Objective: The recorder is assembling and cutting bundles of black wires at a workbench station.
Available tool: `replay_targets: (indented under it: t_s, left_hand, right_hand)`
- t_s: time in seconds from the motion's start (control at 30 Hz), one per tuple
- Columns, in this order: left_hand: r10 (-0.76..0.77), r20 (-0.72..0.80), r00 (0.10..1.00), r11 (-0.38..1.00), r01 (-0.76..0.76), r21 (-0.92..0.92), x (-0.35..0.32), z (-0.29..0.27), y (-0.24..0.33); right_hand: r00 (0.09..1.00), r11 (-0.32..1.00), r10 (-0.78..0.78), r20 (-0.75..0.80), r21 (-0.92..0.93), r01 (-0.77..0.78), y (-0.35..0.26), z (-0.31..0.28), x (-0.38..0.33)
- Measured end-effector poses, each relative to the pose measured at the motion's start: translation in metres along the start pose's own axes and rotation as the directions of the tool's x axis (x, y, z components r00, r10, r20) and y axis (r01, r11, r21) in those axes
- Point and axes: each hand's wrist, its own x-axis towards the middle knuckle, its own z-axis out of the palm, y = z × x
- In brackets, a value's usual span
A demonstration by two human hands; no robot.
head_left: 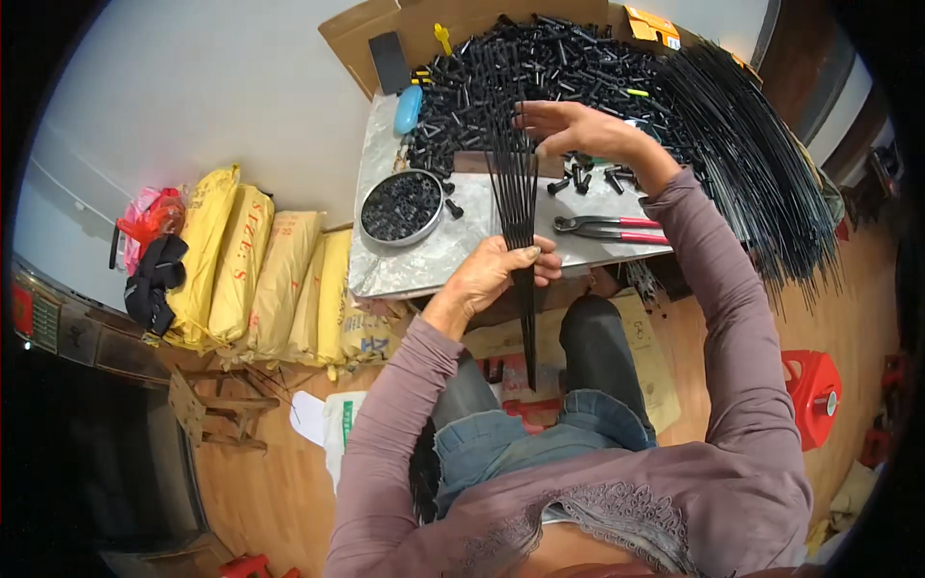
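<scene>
My left hand (489, 272) is closed around the lower part of a bundle of long thin black rods (515, 197). The rods fan out slightly toward their far ends, and their near ends hang over my lap. Beside the upper part of the bundle is my right hand (586, 133), its fingers stretched out and apart. Whether its fingertips touch the rods, I cannot tell. Behind the bundle lies a large heap of small black plastic pieces (578, 63). Red-handled pliers (617, 230) rest on the table below my right hand.
On the table (385, 270) stand a round tin (436, 231) of small black pieces and a blue case (408, 110). Many more long black rods (761, 164) hang over its right side. Yellow sacks (241, 260) lean at the left wall; a red canister (814, 400) stands right.
</scene>
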Motion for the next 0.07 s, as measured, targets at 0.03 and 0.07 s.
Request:
replay_targets:
  t_s: [0.03,0.07]
  left_hand:
    - [-0.007,0.009,1.0,1.0,0.007,0.01,0.0016,-0.0026,-0.0011]
    - [-0.019,0.009,1.0,0.999,0.019,0.03,0.0036,-0.0049,0.0007]
  right_hand:
    - [1.0,0.999,-0.004,0.02,0.046,0.003,0.004,0.0032,-0.005]
    - [0.999,0.996,-0.02,0.032,0.091,0.017,0.0076,0.0051,-0.0051]
